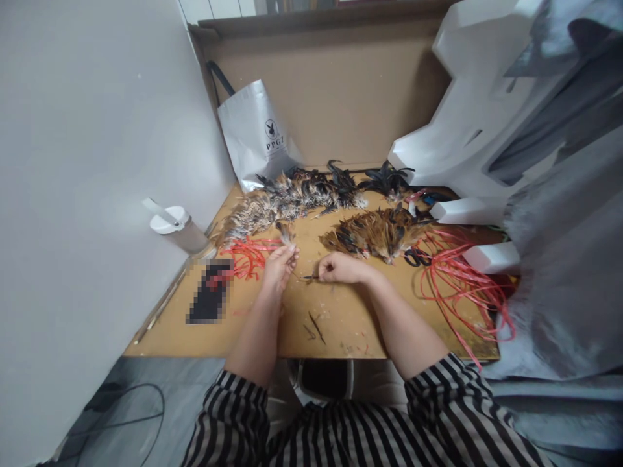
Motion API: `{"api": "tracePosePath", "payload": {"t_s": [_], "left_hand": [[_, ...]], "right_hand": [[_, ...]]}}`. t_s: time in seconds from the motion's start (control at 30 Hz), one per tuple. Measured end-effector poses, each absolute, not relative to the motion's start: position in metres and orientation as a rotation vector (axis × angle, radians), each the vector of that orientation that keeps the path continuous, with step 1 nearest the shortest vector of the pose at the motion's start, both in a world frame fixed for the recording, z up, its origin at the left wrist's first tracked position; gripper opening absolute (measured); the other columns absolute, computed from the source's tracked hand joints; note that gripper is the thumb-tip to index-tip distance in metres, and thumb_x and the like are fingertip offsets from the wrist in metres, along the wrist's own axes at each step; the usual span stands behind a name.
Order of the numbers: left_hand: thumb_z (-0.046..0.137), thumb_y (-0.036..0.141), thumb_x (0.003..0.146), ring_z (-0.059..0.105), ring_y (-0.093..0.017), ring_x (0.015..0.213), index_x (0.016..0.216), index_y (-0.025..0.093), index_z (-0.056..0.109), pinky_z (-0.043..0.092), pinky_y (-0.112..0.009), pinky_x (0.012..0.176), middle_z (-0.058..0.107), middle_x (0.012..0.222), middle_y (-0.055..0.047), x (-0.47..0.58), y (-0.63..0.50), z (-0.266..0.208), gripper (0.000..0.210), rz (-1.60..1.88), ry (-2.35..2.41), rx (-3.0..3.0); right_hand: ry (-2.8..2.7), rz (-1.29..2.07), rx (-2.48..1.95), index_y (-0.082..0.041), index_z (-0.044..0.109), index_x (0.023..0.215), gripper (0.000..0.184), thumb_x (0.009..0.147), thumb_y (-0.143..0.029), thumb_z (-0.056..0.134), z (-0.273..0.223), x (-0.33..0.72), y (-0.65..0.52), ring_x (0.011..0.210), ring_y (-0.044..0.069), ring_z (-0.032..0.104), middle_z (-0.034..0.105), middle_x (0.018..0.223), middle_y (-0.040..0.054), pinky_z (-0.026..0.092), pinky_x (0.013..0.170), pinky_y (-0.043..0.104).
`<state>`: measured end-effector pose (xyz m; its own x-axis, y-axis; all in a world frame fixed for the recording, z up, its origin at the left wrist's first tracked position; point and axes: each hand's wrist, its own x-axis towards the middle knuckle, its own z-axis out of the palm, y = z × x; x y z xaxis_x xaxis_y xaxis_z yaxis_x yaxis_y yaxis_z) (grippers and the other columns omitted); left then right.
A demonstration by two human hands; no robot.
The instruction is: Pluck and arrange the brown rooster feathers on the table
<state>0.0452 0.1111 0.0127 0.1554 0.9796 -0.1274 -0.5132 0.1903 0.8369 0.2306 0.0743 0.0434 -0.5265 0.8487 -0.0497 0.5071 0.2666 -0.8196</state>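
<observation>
My left hand (281, 264) is closed in a pinch, with a small brown-and-dark feather tuft (286, 233) standing up from its fingertips. To its right, my right hand (337, 267) is curled shut near the tabletop. A thin dark tip (308, 277) pokes out of its fingers toward the left hand; what it belongs to is hidden. Behind the hands lie a pile of brown feathers (374, 233) and a long row of grey, brown and black feathers (287, 198). Red plastic strips (248, 256) lie beside my left hand.
Black-handled scissors (417, 258) rest by a tangle of red strips (457, 279) at right. A blurred dark rectangle (210, 298) and a lidded white container (182, 230) are at left. A silver bag (256, 136) leans at the back. White foam (467, 104) borders the right.
</observation>
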Motion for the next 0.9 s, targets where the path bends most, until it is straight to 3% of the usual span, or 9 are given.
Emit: {"api": "tracePosePath", "payload": {"t_s": [0.33,0.9], "left_hand": [[0.072,0.021,0.06,0.051,-0.003,0.051,0.075,0.01,0.063,0.038,-0.013,0.046,0.066,0.083,-0.008,0.047,0.1,0.02,0.021,0.954,0.745,0.858],[0.07,0.022,0.063,0.05,-0.003,0.048,0.072,0.01,0.063,0.034,-0.011,0.04,0.066,0.073,-0.006,0.044,0.097,0.019,0.017,0.775,0.661,0.905]], "right_hand": [[-1.495,1.619,-0.918,-0.014,0.055,0.067,0.023,0.063,-0.033,0.066,0.064,0.242,0.066,0.042,0.004,0.035,0.046,0.048,-0.0054,0.025,0.043,0.019],[-1.094,1.692,-0.885,-0.014,0.052,0.067,0.025,0.059,-0.028,0.071,0.054,0.247,0.078,0.045,0.003,0.037,0.054,0.061,-0.0014,0.016,0.04,0.017]]}}
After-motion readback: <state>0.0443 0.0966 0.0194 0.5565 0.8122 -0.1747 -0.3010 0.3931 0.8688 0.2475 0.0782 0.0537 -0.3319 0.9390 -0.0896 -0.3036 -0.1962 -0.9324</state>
